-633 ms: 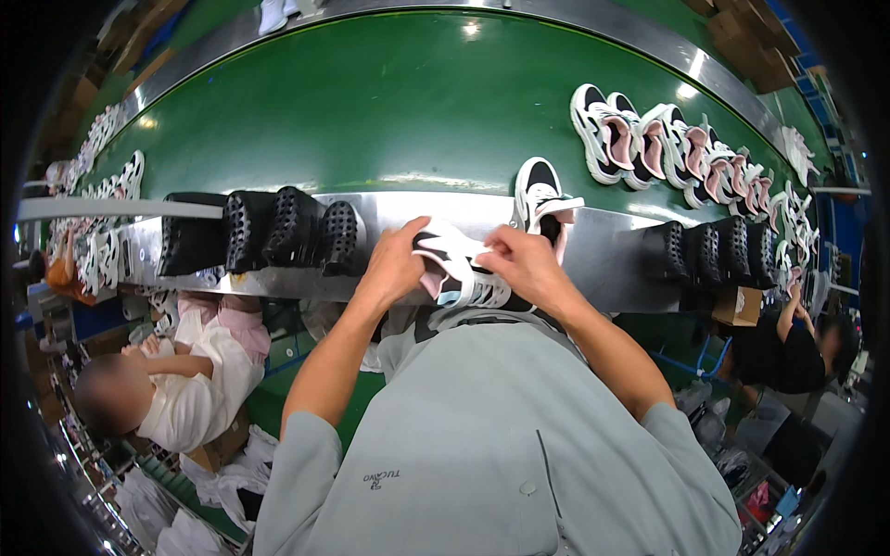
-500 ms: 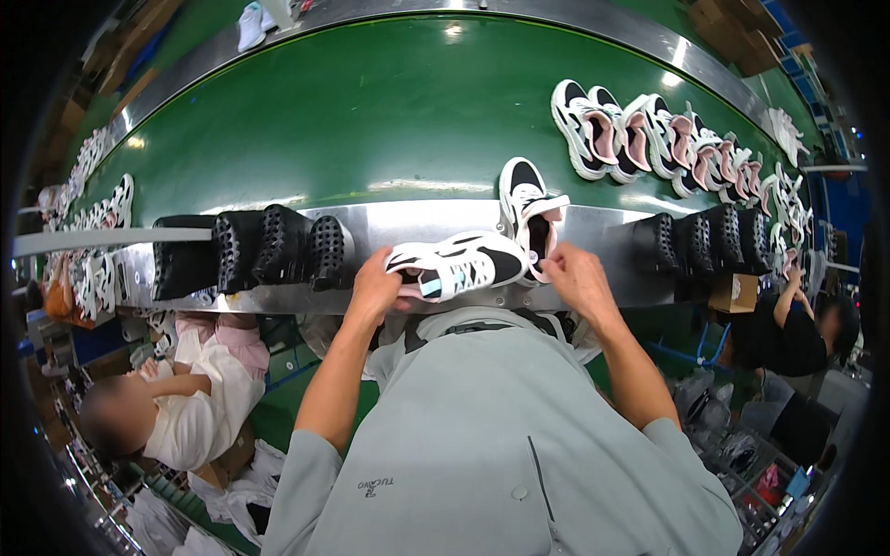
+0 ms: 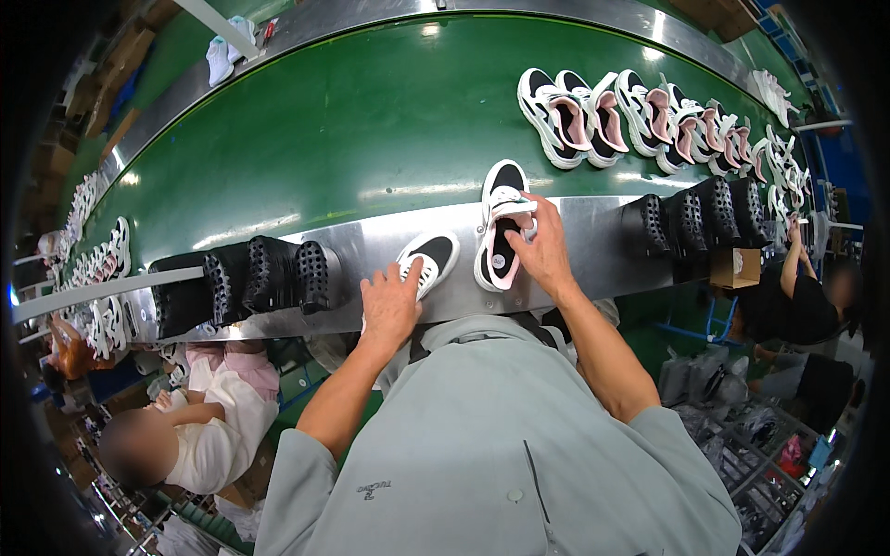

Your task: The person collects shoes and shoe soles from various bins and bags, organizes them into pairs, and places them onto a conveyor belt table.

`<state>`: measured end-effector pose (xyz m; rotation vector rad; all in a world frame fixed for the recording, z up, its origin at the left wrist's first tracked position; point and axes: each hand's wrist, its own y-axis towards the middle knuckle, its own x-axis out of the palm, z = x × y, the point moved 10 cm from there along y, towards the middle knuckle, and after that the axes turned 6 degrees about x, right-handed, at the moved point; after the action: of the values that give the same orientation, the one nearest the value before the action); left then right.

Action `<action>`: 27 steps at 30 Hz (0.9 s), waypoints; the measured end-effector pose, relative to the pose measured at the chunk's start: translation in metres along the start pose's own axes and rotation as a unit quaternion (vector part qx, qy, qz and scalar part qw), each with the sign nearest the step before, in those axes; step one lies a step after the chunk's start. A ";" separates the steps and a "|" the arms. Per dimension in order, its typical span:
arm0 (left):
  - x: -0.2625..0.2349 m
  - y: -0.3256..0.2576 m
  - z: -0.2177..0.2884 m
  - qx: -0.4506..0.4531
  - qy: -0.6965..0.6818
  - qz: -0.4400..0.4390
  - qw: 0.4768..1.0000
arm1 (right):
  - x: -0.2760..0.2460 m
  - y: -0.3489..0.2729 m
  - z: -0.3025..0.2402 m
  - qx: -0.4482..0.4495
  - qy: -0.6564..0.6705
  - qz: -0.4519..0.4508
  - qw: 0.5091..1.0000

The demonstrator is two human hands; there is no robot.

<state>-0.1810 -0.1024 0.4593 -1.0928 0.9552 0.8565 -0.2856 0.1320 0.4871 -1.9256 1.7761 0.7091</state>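
Note:
My left hand (image 3: 389, 304) lies over the rear of a black-and-white sneaker (image 3: 436, 250), its fingers around the laces and upper. The toe points up and to the right, and the heel is hidden under my palm. Just right of it, a second sneaker (image 3: 505, 176) of the same kind rests on the steel edge, toe away from me, pink lining and a pale insole label showing. My right hand (image 3: 547, 248) pinches the white tongue of this second sneaker at its opening, with fingers bent over it.
The steel ledge (image 3: 371, 241) borders a green belt surface (image 3: 306, 130). Black perforated blocks (image 3: 269, 275) stand on the left, more (image 3: 686, 222) on the right. A row of similar sneakers (image 3: 556, 120) lies at the far right. Another person (image 3: 209, 408) sits at left, one (image 3: 788, 320) at right.
My left hand has turned the first sneaker and brought it lower against the ledge, apart from the second. My right hand has moved up from the second sneaker's heel to its tongue.

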 end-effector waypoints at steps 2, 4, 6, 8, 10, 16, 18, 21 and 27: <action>0.000 0.012 -0.014 -0.051 0.021 0.008 0.998 | 0.001 0.013 0.001 -0.024 0.031 0.020 0.999; -0.032 0.033 -0.011 -0.025 0.016 0.094 0.995 | 0.019 0.020 0.026 0.017 0.134 -0.051 0.990; -0.085 0.045 0.016 -0.001 0.097 0.217 0.971 | 0.012 0.012 0.027 0.045 0.123 -0.029 0.991; -0.076 0.066 0.039 -0.015 -0.032 0.129 0.991 | 0.012 0.007 0.025 0.023 0.126 -0.014 0.992; -0.050 0.075 0.070 -0.032 -0.176 0.087 0.980 | 0.016 0.007 0.034 0.058 0.171 -0.026 0.983; -0.013 0.106 0.057 -0.059 -0.319 0.211 0.922 | 0.026 0.015 0.057 0.049 0.215 -0.103 0.970; -0.008 0.111 0.043 -0.085 -0.360 0.209 0.905 | 0.015 0.002 0.016 -0.108 0.065 -0.088 0.988; -0.005 0.117 0.050 -0.036 -0.414 0.156 0.896 | 0.024 -0.015 -0.016 -0.229 -0.066 -0.100 0.966; -0.058 0.072 0.081 -0.015 -0.260 0.230 0.938 | -0.026 -0.031 -0.014 -0.099 -0.078 0.008 0.992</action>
<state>-0.2517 -0.0126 0.5039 -0.6110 0.7525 1.4626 -0.2550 0.1467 0.5135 -1.9222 1.6807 1.0482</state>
